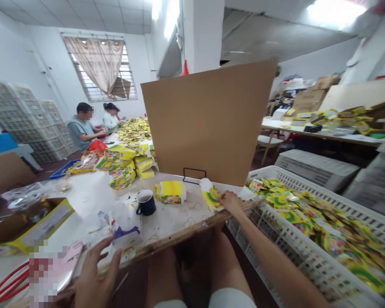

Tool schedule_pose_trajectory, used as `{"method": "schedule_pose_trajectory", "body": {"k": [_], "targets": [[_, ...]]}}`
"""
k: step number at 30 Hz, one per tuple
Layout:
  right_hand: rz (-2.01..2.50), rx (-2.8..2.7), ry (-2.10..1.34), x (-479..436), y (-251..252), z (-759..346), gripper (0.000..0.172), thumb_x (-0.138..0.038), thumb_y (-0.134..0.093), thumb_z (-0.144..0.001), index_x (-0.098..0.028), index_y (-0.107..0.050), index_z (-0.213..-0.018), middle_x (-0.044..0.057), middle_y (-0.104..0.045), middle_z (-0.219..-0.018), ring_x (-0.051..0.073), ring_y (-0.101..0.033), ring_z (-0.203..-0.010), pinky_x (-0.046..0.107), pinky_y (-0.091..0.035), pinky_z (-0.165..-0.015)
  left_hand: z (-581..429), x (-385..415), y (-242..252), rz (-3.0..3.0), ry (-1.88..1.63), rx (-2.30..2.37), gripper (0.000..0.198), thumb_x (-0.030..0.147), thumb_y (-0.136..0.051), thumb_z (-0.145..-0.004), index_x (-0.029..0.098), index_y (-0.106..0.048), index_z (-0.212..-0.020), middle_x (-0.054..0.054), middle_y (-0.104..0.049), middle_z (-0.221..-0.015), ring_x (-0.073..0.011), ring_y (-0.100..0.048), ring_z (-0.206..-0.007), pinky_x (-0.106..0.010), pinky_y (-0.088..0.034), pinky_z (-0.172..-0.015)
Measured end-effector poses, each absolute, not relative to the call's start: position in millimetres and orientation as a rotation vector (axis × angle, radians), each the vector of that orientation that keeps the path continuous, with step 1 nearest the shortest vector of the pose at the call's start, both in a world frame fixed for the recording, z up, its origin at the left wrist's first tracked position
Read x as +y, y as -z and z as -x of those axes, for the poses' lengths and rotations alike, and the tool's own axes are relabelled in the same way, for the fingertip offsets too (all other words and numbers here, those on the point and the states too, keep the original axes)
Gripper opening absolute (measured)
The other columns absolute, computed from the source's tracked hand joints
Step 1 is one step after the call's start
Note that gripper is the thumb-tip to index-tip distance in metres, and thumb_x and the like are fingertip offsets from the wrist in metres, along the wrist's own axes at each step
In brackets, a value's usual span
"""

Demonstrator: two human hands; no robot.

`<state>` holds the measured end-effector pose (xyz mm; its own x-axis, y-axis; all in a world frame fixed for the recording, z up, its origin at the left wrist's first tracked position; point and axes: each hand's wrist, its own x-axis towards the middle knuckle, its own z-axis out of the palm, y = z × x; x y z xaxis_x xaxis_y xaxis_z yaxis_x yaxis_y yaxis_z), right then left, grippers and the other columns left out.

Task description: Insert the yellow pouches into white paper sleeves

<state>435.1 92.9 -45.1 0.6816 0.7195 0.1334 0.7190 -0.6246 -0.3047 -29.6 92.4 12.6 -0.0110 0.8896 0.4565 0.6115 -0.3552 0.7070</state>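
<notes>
My right hand (pixel 232 202) is at the table's front edge, its fingers closed on the near side of some yellow and green printed packets (pixel 211 197) lying on the tabletop. How many packets are under the fingers I cannot tell. Over the table's near left corner, my left hand (pixel 98 271) has its fingers spread and holds nothing. Past its fingertips lies a purple and white piece of wrapping (pixel 125 232). A dark mug (pixel 146 203) with a pale interior stands between the hands, beside a bundle of yellow packets (pixel 170 192).
A large cardboard sheet (pixel 208 124) stands upright behind a black wire stand (pixel 194 175). To the right is a white plastic crate (pixel 269 171) full of packets. Stacked packet bundles (pixel 122 164), an open carton (pixel 45 224) and red-handled scissors (pixel 11 278) are left. Two people sit beyond.
</notes>
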Motion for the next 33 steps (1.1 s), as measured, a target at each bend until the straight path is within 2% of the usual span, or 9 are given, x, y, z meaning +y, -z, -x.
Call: {"method": "schedule_pose_trajectory", "body": {"k": [7, 11, 16, 19, 22, 25, 27, 29, 33], "targets": [[2.498, -1.029, -0.106, 90, 42, -435, 0.026, -0.034, -0.057, -0.092, -0.014, -0.059, -0.109, 0.007, -0.060, -0.110, 0.022, -0.060, -0.097, 0.043, -0.050, -0.085, -15, 68, 7, -1.909, -1.236, 1.305, 0.041, 0.051, -0.062, -0.072, 0.023, -0.062, -0.103, -0.009, -0.067, -0.109, -0.0306, -0.066, -0.090, -0.044, -0.054, -0.079], [2.406, -0.973, -0.159, 83, 34, -434, 0.025, -0.031, -0.057, -0.093, -0.014, -0.058, -0.111, 0.007, -0.060, -0.111, 0.022, -0.060, -0.096, 0.042, -0.051, -0.083, -27, 51, 16, -1.824, -1.179, 1.229, 0.036, 0.044, -0.064, -0.074, 0.025, -0.064, -0.104, -0.009, -0.069, -0.109, -0.0312, -0.066, -0.095, -0.045, -0.051, -0.086], [2.198, -0.853, -0.210, 67, 12, -428, 0.024, -0.032, -0.057, -0.092, -0.014, -0.061, -0.106, 0.009, -0.060, -0.113, 0.023, -0.058, -0.103, 0.045, -0.046, -0.090, -29, 45, 14, -1.742, -1.101, 1.166, 0.037, 0.044, -0.066, -0.073, 0.023, -0.066, -0.103, -0.011, -0.069, -0.110, -0.0321, -0.064, -0.101, -0.045, -0.049, -0.090], [1.963, -0.855, -0.350, 55, 2, -394, 0.035, -0.043, -0.048, -0.093, -0.012, -0.064, -0.097, 0.012, -0.066, -0.103, 0.026, -0.060, -0.099, 0.042, -0.047, -0.086, -31, 41, 5, -1.611, -1.089, 1.116, 0.039, 0.047, -0.068, -0.070, 0.021, -0.068, -0.100, -0.011, -0.071, -0.107, -0.0327, -0.063, -0.104, -0.045, -0.047, -0.094], [1.683, -0.941, -0.621, 34, 6, -317, 0.051, -0.061, -0.046, -0.086, -0.014, -0.066, -0.086, 0.011, -0.069, -0.089, 0.026, -0.064, -0.084, 0.034, -0.051, -0.071, -34, 29, -6, -1.405, -1.061, 1.010, 0.044, 0.050, -0.068, -0.070, 0.019, -0.069, -0.102, -0.012, -0.073, -0.105, -0.0316, -0.064, -0.105, -0.043, -0.046, -0.097], [1.420, -1.029, -0.950, 4, 24, -224, 0.056, -0.071, -0.060, -0.069, -0.015, -0.065, -0.073, 0.006, -0.067, -0.071, 0.021, -0.063, -0.067, 0.028, -0.048, -0.059, -35, 11, -11, -1.184, -1.100, 0.948, 0.052, 0.052, -0.068, -0.070, 0.018, -0.068, -0.110, -0.012, -0.071, -0.113, -0.0324, -0.060, -0.112, -0.042, -0.045, -0.099], [1.032, -0.887, -1.361, -14, 38, -177, 0.053, -0.066, -0.073, -0.061, -0.014, -0.062, -0.067, 0.003, -0.062, -0.062, 0.015, -0.056, -0.057, 0.025, -0.042, -0.056, -33, 1, -10, -1.038, -1.103, 0.942, 0.052, 0.053, -0.069, -0.069, 0.019, -0.070, -0.107, -0.011, -0.070, -0.114, -0.0335, -0.058, -0.115, -0.042, -0.046, -0.098], [0.806, -0.786, -1.546, -23, 50, -153, 0.051, -0.061, -0.078, -0.060, -0.013, -0.060, -0.064, 0.001, -0.057, -0.058, 0.010, -0.049, -0.053, 0.022, -0.037, -0.055, -28, -6, -6, -0.932, -1.081, 0.877, 0.049, 0.051, -0.071, -0.068, 0.018, -0.072, -0.104, -0.012, -0.071, -0.113, -0.0345, -0.058, -0.115, -0.043, -0.047, -0.097], [0.838, -0.823, -1.504, -27, 61, -149, 0.051, -0.060, -0.078, -0.060, -0.013, -0.059, -0.069, 0.000, -0.058, -0.062, 0.010, -0.048, -0.053, 0.022, -0.035, -0.054, -22, -10, 2, -0.737, -1.022, 0.730, 0.044, 0.042, -0.079, -0.063, 0.018, -0.074, -0.100, -0.014, -0.071, -0.112, -0.0339, -0.062, -0.109, -0.041, -0.048, -0.095]]}}
